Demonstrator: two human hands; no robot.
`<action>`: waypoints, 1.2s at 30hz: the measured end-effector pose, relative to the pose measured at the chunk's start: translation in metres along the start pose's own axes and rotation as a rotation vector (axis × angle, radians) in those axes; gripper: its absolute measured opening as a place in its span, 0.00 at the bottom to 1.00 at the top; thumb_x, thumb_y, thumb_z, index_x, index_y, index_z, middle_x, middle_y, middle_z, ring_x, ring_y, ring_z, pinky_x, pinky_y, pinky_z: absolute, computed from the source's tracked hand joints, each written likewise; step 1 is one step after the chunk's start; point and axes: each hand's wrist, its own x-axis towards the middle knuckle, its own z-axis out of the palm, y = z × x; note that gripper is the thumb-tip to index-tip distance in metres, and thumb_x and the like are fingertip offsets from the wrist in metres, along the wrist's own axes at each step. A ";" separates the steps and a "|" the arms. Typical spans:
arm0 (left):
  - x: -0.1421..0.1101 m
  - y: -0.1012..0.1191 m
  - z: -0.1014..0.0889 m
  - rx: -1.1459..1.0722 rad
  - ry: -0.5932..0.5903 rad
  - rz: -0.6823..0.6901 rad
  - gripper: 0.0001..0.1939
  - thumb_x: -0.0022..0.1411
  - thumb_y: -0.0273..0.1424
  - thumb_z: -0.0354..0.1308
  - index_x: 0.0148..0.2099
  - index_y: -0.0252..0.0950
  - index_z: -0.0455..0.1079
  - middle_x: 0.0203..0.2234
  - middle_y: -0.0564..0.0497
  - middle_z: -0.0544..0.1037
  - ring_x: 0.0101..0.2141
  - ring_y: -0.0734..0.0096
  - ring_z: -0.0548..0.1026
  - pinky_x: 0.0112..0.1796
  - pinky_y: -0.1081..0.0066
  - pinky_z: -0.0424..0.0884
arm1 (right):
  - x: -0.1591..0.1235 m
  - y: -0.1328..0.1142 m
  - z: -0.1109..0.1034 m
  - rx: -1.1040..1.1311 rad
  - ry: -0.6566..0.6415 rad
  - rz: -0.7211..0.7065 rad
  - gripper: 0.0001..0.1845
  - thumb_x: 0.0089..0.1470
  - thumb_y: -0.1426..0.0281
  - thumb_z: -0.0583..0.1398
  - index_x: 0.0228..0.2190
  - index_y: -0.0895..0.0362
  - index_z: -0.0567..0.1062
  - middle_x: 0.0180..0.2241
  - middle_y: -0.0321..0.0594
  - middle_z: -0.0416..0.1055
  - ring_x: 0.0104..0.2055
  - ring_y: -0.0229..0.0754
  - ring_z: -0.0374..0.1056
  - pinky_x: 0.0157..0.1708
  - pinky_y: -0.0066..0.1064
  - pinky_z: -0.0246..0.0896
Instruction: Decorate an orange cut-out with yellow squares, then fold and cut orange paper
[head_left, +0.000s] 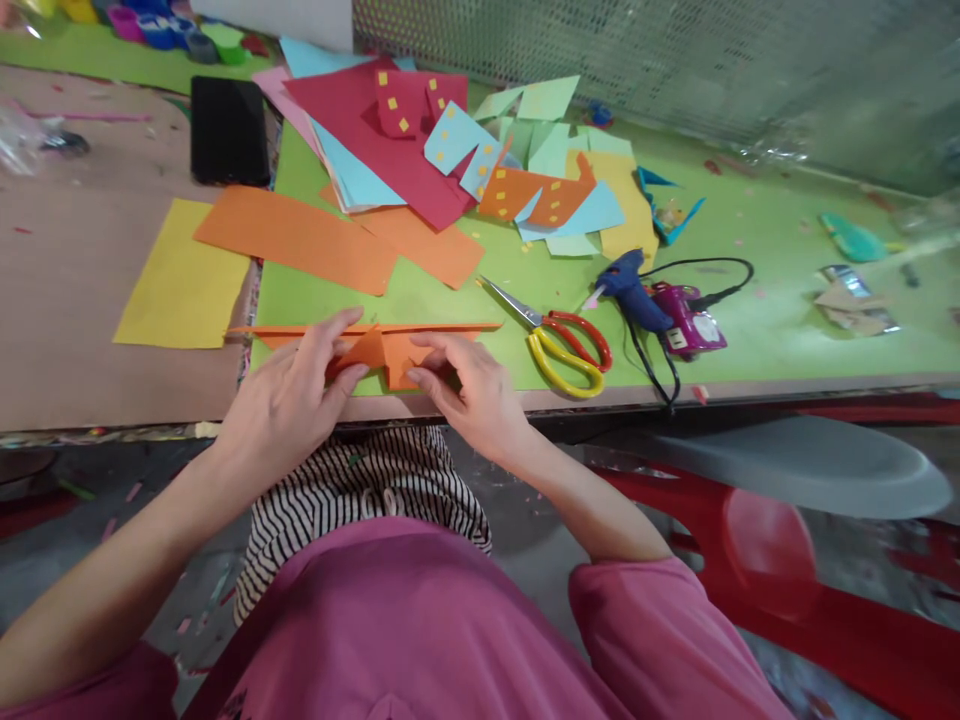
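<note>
At the table's front edge, an orange folded paper [399,362] lies between my two hands, with a long thin strip standing along its far side and a pointed flap in the middle. My left hand [289,385] grips the paper's left part, thumb and fingers bent around the flap. Pinched between the thumb and fingers of my right hand [469,390] is the right part of the same paper. Scissors [551,340] with one red and one yellow handle lie just right of my right hand, blades pointing to the far left.
A blue glue gun [637,290] with a black cable lies beside a purple box [688,322]. Behind are orange sheets [300,235], a yellow sheet [176,275], a red sheet [382,135] and cut pieces with yellow squares. A black phone [229,130] lies at the back left; a grey stool [810,465] stands right.
</note>
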 end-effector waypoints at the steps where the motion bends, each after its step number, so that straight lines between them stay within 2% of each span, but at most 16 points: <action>1: 0.001 0.000 0.000 -0.020 -0.013 -0.020 0.21 0.74 0.35 0.52 0.65 0.34 0.63 0.44 0.44 0.84 0.42 0.61 0.83 0.42 0.67 0.78 | 0.000 -0.001 0.001 0.016 0.002 0.024 0.14 0.68 0.64 0.60 0.52 0.56 0.73 0.36 0.40 0.79 0.37 0.42 0.72 0.43 0.37 0.66; 4: 0.001 0.000 -0.001 -0.040 -0.028 -0.042 0.19 0.74 0.36 0.52 0.63 0.36 0.65 0.42 0.45 0.84 0.42 0.62 0.84 0.41 0.68 0.78 | 0.002 -0.002 0.001 0.040 0.002 0.093 0.14 0.67 0.66 0.59 0.51 0.58 0.71 0.35 0.40 0.78 0.35 0.41 0.71 0.39 0.35 0.65; 8: 0.002 0.000 -0.001 -0.050 0.009 -0.064 0.16 0.75 0.42 0.50 0.56 0.38 0.68 0.40 0.47 0.83 0.40 0.63 0.83 0.38 0.68 0.78 | 0.010 -0.004 -0.001 -0.011 -0.069 0.140 0.12 0.67 0.65 0.59 0.49 0.57 0.71 0.34 0.39 0.78 0.36 0.41 0.71 0.38 0.35 0.63; 12: 0.004 0.001 0.002 -0.108 0.061 -0.135 0.21 0.73 0.44 0.53 0.61 0.39 0.62 0.40 0.48 0.82 0.37 0.65 0.82 0.31 0.69 0.75 | 0.018 -0.006 -0.002 -0.076 -0.097 0.112 0.07 0.67 0.65 0.61 0.43 0.56 0.73 0.34 0.40 0.78 0.37 0.42 0.70 0.39 0.34 0.61; 14: 0.005 0.000 0.004 -0.092 0.106 -0.150 0.22 0.72 0.44 0.55 0.62 0.39 0.60 0.40 0.48 0.82 0.36 0.64 0.81 0.31 0.68 0.75 | 0.019 -0.005 -0.001 -0.091 -0.086 0.080 0.06 0.67 0.66 0.61 0.40 0.56 0.73 0.36 0.41 0.78 0.37 0.42 0.70 0.39 0.34 0.60; 16: 0.006 0.000 0.006 -0.023 0.120 -0.118 0.19 0.73 0.42 0.55 0.59 0.39 0.64 0.39 0.48 0.81 0.37 0.62 0.80 0.35 0.65 0.75 | 0.020 -0.005 0.000 -0.091 -0.080 0.062 0.05 0.67 0.67 0.60 0.38 0.56 0.74 0.37 0.42 0.79 0.38 0.42 0.70 0.40 0.34 0.60; 19: 0.008 0.000 0.007 0.079 0.064 0.012 0.11 0.75 0.37 0.52 0.50 0.38 0.71 0.36 0.47 0.81 0.37 0.59 0.79 0.40 0.60 0.74 | 0.019 -0.003 0.001 -0.074 -0.082 0.059 0.06 0.68 0.67 0.59 0.39 0.56 0.74 0.37 0.42 0.79 0.39 0.43 0.70 0.41 0.34 0.61; 22: 0.009 0.000 0.007 0.110 0.037 0.118 0.13 0.76 0.34 0.49 0.45 0.36 0.74 0.35 0.46 0.81 0.35 0.59 0.77 0.40 0.59 0.73 | 0.019 -0.002 0.001 -0.066 -0.071 0.052 0.07 0.68 0.66 0.59 0.39 0.56 0.75 0.38 0.43 0.79 0.40 0.43 0.71 0.42 0.35 0.61; 30: 0.007 -0.003 0.003 0.029 0.016 0.245 0.14 0.76 0.30 0.48 0.48 0.33 0.76 0.41 0.44 0.83 0.39 0.60 0.79 0.42 0.60 0.72 | 0.016 0.001 0.000 -0.068 -0.079 -0.020 0.09 0.69 0.67 0.57 0.38 0.57 0.75 0.35 0.42 0.77 0.36 0.41 0.68 0.40 0.34 0.59; 36: 0.005 -0.006 0.006 0.067 0.024 0.166 0.16 0.76 0.35 0.48 0.50 0.38 0.77 0.46 0.42 0.80 0.44 0.55 0.78 0.45 0.55 0.74 | 0.017 0.000 0.001 -0.081 -0.081 0.006 0.09 0.69 0.66 0.57 0.38 0.57 0.75 0.35 0.42 0.76 0.37 0.42 0.67 0.41 0.34 0.59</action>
